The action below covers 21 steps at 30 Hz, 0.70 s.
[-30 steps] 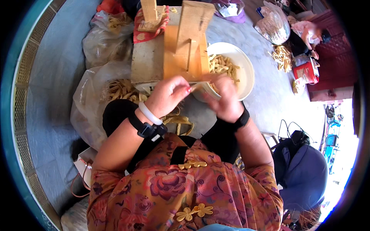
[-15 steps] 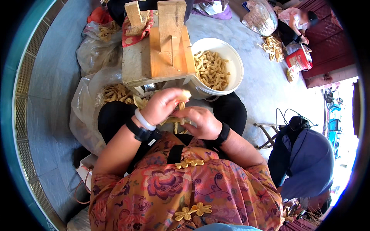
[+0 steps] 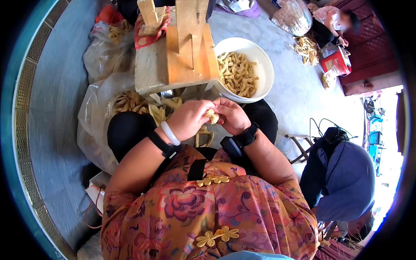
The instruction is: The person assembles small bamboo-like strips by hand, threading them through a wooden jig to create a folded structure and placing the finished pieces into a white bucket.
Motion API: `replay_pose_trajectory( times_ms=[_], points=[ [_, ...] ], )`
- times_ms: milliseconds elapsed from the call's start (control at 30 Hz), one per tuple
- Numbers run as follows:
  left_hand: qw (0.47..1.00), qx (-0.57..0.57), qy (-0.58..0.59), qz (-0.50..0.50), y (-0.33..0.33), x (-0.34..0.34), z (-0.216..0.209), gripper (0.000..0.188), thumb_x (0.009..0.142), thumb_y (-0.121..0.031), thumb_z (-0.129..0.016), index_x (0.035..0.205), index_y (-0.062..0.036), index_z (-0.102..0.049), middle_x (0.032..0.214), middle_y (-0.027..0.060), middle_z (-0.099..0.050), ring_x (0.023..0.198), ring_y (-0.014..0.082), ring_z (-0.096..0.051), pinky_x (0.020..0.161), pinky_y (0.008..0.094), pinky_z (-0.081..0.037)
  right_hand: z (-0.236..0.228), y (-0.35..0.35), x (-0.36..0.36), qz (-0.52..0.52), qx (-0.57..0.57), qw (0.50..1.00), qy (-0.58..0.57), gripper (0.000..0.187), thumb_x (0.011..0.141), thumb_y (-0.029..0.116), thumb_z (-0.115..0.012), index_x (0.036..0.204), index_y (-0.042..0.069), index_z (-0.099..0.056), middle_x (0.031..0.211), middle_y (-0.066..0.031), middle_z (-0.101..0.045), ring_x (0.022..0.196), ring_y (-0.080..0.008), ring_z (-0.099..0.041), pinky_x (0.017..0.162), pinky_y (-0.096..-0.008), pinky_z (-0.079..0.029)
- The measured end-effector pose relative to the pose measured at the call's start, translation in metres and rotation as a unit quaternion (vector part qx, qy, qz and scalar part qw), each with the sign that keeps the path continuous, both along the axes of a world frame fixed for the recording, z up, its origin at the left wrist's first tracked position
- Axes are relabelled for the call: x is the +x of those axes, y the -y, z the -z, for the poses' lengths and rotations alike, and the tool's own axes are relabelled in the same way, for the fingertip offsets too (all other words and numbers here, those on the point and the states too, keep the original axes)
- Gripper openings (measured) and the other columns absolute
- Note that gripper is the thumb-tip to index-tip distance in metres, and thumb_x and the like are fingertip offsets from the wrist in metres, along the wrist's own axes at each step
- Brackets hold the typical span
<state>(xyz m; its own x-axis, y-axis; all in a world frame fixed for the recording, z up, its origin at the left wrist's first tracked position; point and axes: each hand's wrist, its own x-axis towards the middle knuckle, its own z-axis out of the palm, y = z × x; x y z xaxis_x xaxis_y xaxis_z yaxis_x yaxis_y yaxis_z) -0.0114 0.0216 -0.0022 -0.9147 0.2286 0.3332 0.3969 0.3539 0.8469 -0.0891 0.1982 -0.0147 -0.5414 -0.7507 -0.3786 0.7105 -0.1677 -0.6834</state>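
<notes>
My left hand (image 3: pixel 186 118) and my right hand (image 3: pixel 232 115) meet in front of my lap, closed on a pale yellow knotted strip (image 3: pixel 212 116) that looks like tofu skin. The fingertips of both hands pinch it from either side. Below them, another pale strip (image 3: pixel 204 138) hangs in a loop between my knees. Beyond my left hand, more flat strips (image 3: pixel 129 102) lie in a clear plastic bag (image 3: pixel 93 117). A white bucket (image 3: pixel 269 71) past my right hand contains many similar knotted pieces (image 3: pixel 238 76).
A low table (image 3: pixel 149 69) carrying an upright wooden stand (image 3: pixel 190 30) is just beyond my hands. Another person (image 3: pixel 331 26) sits at the far right beside a strip pile (image 3: pixel 307 50) and a red container (image 3: pixel 337 65). A stool (image 3: pixel 300 145) is at my right.
My hands have come together, the right one rising and turning inward. The strip stretched between them is now a compact knot at the fingertips. The view has shifted slightly.
</notes>
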Motion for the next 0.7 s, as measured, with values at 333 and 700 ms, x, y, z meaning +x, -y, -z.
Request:
replay_pose_trajectory(
  times_ms=[333, 700],
  points=[
    [0.974, 0.176, 0.047, -0.137, -0.008, 0.003, 0.032, 0.021, 0.084, -0.002, -0.064, 0.103, -0.0027, -0.056, 0.095, 0.0033, -0.058, 0.093, 0.0120, -0.057, 0.075, 0.0259, -0.047, -0.032, 0.012, 0.028, 0.042, 0.263, 0.694, -0.669, 0.032, 0.076, -0.006, -0.059, 0.106, 0.002, -0.053, 0.090, -0.0097, -0.055, 0.077, -0.0152, -0.056, 0.068, -0.0275, -0.046],
    [0.973, 0.196, 0.008, -0.119, 0.001, 0.005, 0.026, 0.013, 0.091, -0.007, -0.060, 0.101, -0.0006, -0.062, 0.101, 0.0042, -0.059, 0.091, 0.0123, -0.056, 0.081, 0.0256, -0.047, -0.016, 0.015, 0.031, 0.058, 0.219, 0.826, -0.516, 0.021, 0.084, 0.009, -0.065, 0.101, 0.000, -0.055, 0.082, -0.0145, -0.061, 0.076, -0.0291, -0.062, 0.069, -0.0358, -0.050]
  ],
)
